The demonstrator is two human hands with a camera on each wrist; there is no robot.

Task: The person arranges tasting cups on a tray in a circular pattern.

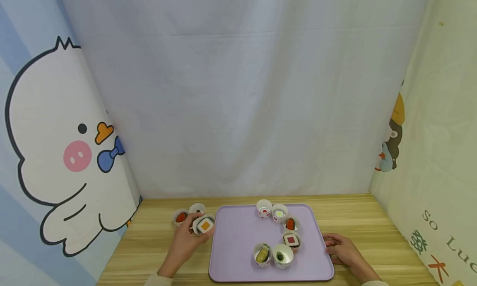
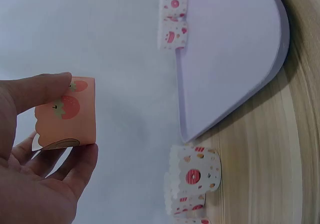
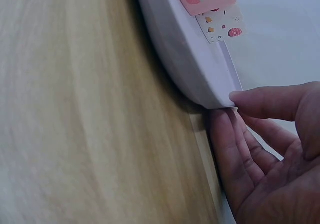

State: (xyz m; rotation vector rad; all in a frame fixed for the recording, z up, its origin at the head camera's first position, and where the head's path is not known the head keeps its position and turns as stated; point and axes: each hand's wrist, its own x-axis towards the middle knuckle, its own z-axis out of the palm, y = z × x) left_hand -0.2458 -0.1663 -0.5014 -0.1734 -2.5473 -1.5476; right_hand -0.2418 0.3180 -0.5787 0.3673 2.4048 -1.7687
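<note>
Left grip [image 1: 184, 239] pinching pink cup [image 2: 84, 119], between thumb [image 2: 45, 89] and fingertips [image 2: 90, 159], right grip [image 1: 342, 249] clamped on tray [image 1: 234, 240]

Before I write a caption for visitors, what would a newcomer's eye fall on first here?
Probably the big white cartoon bird on the left-hand wall in the head view. Next, perhaps, the lilac tray on the wooden table, bearing six small cups. Beside it, the left hand holds a strawberry-patterned cup, while the right hand grips the tray's right edge.
</note>
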